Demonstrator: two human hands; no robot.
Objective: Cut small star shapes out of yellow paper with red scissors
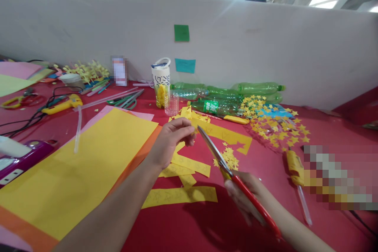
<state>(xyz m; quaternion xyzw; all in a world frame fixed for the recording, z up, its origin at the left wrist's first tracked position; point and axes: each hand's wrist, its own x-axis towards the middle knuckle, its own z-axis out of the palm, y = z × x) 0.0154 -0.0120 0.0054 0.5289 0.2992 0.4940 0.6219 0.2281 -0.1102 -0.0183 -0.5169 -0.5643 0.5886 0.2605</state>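
Note:
My left hand point(173, 136) hovers over the red table point(265, 165) with its fingers pinched together on a small piece of yellow paper, mostly hidden by the fingers. My right hand point(245, 199) grips red-handled scissors point(233, 173), whose blades point up and left toward the left hand's fingertips. Yellow paper strips point(183, 196) lie under and between the hands. A small heap of cut yellow stars point(228, 157) sits just beyond the scissor blades.
A large yellow sheet point(88, 165) over orange and pink sheets lies at left. Green plastic bottles point(236, 94), scattered yellow stars point(274, 126), a clear cup point(171, 104), a white container point(161, 76) and two yellow glue guns point(295, 165) point(62, 104) surround the work area. A grey partition stands behind.

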